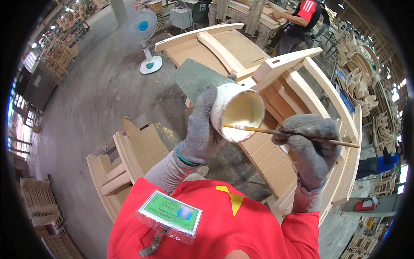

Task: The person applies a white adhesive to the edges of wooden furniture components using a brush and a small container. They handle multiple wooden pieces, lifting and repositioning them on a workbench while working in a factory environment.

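Okay, gripping white cup (239, 108) in gloved left hand (200, 123), fingers curled round the wall, partly hidden; can't tell how tightly. Holding it mouth-up, tipped toward the right, probably to expose the whitish contents. Pinching thin wooden stick (258, 130) between fingers of gloved right hand (312, 142), tip inside the cup's mouth; likely gripped partway along for control. Just past the cup, can see grey-green board (198, 80); can't tell whether held or resting. Beyond, see light wooden frame (293, 61), presumably set close for easy reach. Farther out, see white fan (144, 30) facing this way, maybe for air, then co-worker (297, 21) beside timber (256, 17).
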Tool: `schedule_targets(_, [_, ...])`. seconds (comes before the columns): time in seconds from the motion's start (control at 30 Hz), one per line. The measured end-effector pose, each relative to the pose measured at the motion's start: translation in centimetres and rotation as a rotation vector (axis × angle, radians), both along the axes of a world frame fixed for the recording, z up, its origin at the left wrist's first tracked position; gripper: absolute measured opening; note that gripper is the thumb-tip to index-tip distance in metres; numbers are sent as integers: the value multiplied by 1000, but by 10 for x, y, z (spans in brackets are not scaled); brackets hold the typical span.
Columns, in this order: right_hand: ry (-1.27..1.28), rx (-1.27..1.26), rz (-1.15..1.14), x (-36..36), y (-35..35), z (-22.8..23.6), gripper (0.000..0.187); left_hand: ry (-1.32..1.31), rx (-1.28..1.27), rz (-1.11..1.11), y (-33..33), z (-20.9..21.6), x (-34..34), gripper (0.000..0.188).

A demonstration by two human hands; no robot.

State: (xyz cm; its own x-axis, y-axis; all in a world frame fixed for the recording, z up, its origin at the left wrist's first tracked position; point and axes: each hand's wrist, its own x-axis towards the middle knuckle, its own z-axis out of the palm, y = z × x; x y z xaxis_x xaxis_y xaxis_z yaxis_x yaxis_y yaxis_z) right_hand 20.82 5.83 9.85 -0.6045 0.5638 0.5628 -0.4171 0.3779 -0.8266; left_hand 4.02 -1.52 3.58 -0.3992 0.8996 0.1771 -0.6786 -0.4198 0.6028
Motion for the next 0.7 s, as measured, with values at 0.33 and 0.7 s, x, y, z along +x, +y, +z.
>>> schedule_targets(0.33, [85, -165, -190, -1, -10, -20, 17, 628, 86, 329, -7, -33, -4, 50])
schedule_targets(0.7, [132, -238, -158, -2, -21, -45, 9, 679, 73, 516, -5, -46, -1, 76])
